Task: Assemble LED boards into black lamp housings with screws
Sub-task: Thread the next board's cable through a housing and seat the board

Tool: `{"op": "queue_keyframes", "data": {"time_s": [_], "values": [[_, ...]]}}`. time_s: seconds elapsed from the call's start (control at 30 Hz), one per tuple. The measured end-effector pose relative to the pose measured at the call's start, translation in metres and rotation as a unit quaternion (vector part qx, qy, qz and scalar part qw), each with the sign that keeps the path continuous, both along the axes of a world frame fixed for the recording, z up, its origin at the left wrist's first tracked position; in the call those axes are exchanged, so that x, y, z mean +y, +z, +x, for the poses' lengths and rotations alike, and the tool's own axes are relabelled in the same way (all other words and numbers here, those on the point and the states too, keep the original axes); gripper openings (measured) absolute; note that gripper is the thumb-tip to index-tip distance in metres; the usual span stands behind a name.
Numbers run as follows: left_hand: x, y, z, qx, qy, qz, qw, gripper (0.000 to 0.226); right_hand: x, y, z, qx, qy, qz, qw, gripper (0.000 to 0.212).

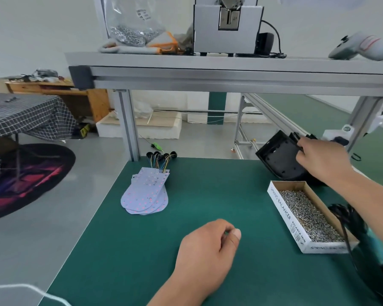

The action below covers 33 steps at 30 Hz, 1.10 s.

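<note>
On mat [186, 191], box [283, 208] of screws [307, 215]; right hand [318, 156] grips housing [279, 157]; left hand [206, 246] curled (contents unseen).

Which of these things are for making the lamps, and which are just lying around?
For the job: black lamp housing, held in the right hand; stack of LED boards; box of screws.

Just lying about: gloves on the shelf; round rug; checked tablecloth.

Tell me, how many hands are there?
2. The left hand rests on the green mat in front; the right hand grips a black lamp housing at the far right.
</note>
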<state>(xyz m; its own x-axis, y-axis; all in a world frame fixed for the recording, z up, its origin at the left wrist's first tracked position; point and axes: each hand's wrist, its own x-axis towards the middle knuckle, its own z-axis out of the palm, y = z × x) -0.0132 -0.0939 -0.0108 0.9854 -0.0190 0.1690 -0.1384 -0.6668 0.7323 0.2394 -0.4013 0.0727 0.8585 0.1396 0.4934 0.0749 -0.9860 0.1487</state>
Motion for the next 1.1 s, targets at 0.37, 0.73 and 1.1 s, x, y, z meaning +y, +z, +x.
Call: {"op": "queue_keyframes", "data": {"time_s": [0.37,0.73,1.1], "values": [[0.0,-0.001,0.002,0.01,0.01,-0.014,1.0,0.027,-0.004,0.001,-0.011,-0.021,0.007,0.149,0.989,0.009],[0.011,0.002,0.008,-0.038,0.131,-0.081,0.987,0.019,0.058,-0.026,-0.156,0.161,0.126,0.212,0.956,0.055],[0.084,0.011,0.03,-0.067,0.395,0.046,0.915,0.032,0.057,-0.033,-0.242,0.326,0.168,0.182,0.912,0.043]]}}
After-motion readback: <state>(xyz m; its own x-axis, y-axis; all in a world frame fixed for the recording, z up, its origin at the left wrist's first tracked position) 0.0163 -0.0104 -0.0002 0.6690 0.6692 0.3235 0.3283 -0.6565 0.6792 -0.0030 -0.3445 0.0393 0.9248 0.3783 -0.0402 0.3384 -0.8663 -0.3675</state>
